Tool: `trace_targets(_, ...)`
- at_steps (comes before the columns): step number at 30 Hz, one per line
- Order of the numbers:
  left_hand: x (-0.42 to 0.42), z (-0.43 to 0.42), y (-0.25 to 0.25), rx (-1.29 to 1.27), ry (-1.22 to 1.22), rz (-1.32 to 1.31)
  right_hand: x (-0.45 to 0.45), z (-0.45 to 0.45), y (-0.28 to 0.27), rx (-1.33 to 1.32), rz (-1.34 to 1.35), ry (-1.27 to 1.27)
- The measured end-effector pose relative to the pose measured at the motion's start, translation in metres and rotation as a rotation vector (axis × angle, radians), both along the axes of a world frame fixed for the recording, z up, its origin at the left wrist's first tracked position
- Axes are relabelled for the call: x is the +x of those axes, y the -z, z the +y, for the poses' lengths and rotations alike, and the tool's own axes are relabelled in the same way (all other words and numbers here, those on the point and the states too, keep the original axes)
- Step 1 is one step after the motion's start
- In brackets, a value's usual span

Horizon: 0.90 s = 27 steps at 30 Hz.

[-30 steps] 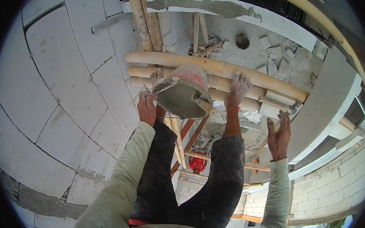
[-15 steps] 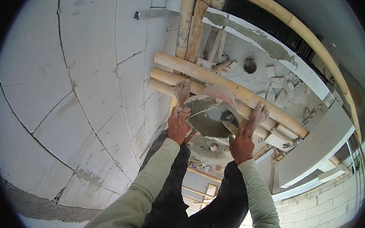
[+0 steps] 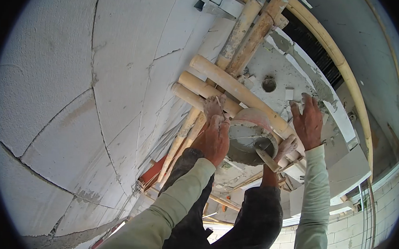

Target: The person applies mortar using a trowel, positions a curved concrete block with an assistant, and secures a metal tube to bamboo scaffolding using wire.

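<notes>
A bucket (image 3: 247, 157) of wet grey mortar (image 3: 244, 143) rests between my feet on the bamboo poles. My left hand (image 3: 217, 139) is closed at its left rim, beside my left foot (image 3: 214, 106); its fingertips are partly hidden. Inside the bucket, a tool with a pale handle (image 3: 267, 157), probably a trowel, leans over the near right rim, its head sunk in the mortar. My right hand (image 3: 308, 122) is raised to the right of the bucket, fingers spread and holding nothing. Below it is my right foot (image 3: 287, 146).
A wall of large pale blocks (image 3: 62, 130) rises close on my left. Bamboo poles (image 3: 243, 88) form the footing, with upright poles (image 3: 248, 36) behind. Far below lies a floor with a round hole (image 3: 269, 84) and block scraps. A mortar-topped block wall (image 3: 322, 88) curves at right.
My right hand has let go of the tool handle and moved up and right, opening. My left hand stays at the bucket's left side. The camera view has tilted and shifted.
</notes>
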<state>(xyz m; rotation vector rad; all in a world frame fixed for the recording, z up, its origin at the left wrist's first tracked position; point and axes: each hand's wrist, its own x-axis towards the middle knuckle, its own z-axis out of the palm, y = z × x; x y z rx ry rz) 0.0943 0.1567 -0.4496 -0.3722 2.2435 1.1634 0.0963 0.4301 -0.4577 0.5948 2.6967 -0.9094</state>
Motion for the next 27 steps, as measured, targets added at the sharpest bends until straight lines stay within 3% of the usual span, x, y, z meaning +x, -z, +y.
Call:
trace_targets(3, -0.012, 0.01, -0.008, 0.16, -0.194, 0.002, -0.102, -0.005, 0.03, -0.132, 0.079, -0.106)
trace_targets(5, -0.03, 0.014, -0.028, 0.092, -0.118, 0.018, -0.16, -0.015, 0.069, -0.056, 0.382, -0.32)
trace_targets(7, -0.035, 0.015, -0.038, 0.008, -0.082, -0.084, -0.208, -0.034, 0.094, -0.095, 0.496, -0.394)
trace_targets(8, -0.034, 0.011, -0.037, 0.007, -0.079, -0.087, -0.231, -0.043, 0.097, -0.068, 0.258, -0.413)
trace_targets(11, -0.036, 0.009, -0.039, 0.063, -0.208, -0.132, -0.271, -0.083, 0.088, -0.07, 0.332, -0.458)
trace_targets(19, -0.018, 0.007, -0.032, 0.139, -0.295, -0.176, -0.302, -0.121, 0.114, -0.103, 0.317, -0.408)
trace_targets(22, -0.02, 0.009, -0.038, 0.211, -0.38, -0.297, -0.301, -0.123, 0.13, -0.034, 0.522, -0.451)
trace_targets(27, -0.019, 0.009, -0.037, 0.284, -0.468, -0.324, -0.294, -0.118, 0.128, -0.05, 0.537, -0.458)
